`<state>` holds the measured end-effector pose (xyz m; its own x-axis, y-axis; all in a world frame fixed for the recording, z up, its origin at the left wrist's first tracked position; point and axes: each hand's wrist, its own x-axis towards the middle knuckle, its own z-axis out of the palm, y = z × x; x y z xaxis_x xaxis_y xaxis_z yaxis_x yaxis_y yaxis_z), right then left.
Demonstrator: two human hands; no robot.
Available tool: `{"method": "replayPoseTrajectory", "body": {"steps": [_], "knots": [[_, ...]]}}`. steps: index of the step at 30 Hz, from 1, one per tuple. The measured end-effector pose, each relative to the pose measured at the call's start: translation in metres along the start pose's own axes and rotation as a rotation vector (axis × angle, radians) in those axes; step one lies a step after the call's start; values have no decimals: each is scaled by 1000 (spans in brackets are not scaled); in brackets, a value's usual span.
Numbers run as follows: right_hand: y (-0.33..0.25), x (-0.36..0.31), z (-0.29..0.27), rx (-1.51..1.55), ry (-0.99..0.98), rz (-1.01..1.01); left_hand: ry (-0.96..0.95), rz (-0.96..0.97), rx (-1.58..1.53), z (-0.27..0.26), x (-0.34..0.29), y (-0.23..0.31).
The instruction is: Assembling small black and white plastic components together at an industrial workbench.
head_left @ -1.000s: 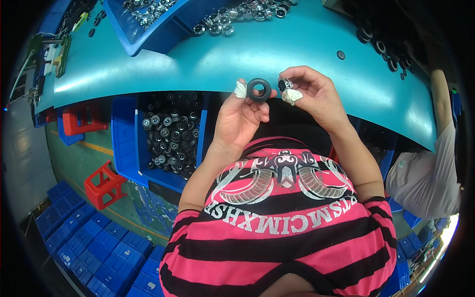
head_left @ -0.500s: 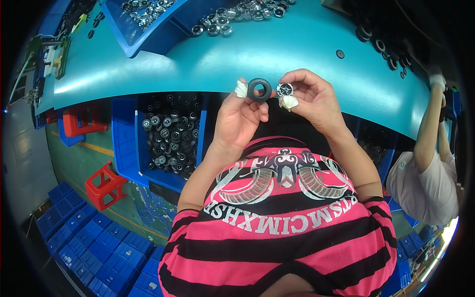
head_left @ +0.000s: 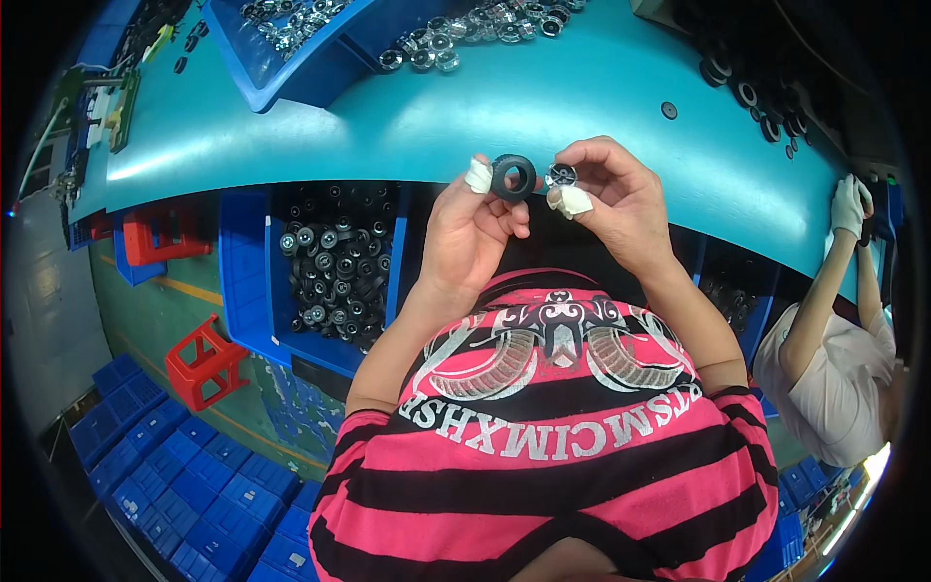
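Teal table (head_left: pixel 582 107) stretches ahead. By its near edge, left hand (head_left: pixel 464 233) fingertip-pinches black tyre (head_left: pixel 499 180); right hand (head_left: pixel 626 201) likewise pinches wheel hub (head_left: pixel 561 176).

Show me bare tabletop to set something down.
The teal tabletop is bare beyond the right hand, between the silver hub pile and the small black disc; so is its near strip between green fixture and blue bin. Crowded: that pile, and the black tires far right.

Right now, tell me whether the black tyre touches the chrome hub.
Apart: the head view shows a narrow gap between the black tyre and the chrome hub.
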<state>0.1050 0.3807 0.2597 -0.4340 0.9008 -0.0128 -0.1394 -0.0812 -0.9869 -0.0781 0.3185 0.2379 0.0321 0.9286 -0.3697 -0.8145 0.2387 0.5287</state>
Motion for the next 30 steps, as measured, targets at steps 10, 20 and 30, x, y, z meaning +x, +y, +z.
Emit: {"method": "replayPoseTrajectory", "body": {"steps": [10,20,30], "knots": [[-26,5,6,-438,-5,-254,-55,97,95,23,-2,-1],[-42,9,-7,-444,-33,-227,-55,173,150,38,2,-3],[-41,7,-6,-807,-6,-472,-59,253,528,43,5,-12]]}}
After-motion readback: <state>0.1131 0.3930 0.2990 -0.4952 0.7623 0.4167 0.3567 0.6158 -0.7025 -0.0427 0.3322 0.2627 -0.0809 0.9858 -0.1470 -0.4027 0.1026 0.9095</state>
